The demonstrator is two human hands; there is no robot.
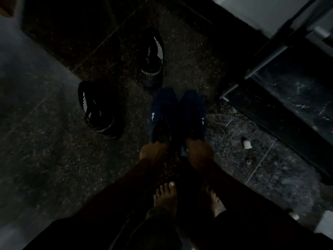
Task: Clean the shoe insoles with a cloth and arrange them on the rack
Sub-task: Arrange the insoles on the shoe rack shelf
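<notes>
The scene is very dark. Two dark blue shoes stand side by side on the speckled floor, the left blue shoe (163, 112) and the right blue shoe (193, 114), toes pointing away from me. My left hand (153, 152) grips the heel of the left one. My right hand (199, 153) grips the heel of the right one. Two black shoes with white stripes lie further out, one black shoe (100, 109) at the left and another black shoe (153, 58) ahead. No insole or cloth can be made out.
A metal rack frame (266, 56) with grey bars stands at the right over a dark marbled ledge. A small white cap-like object (246, 144) and a tiny round piece (249, 161) lie on the floor right of my hands. My bare feet (166, 197) stand below.
</notes>
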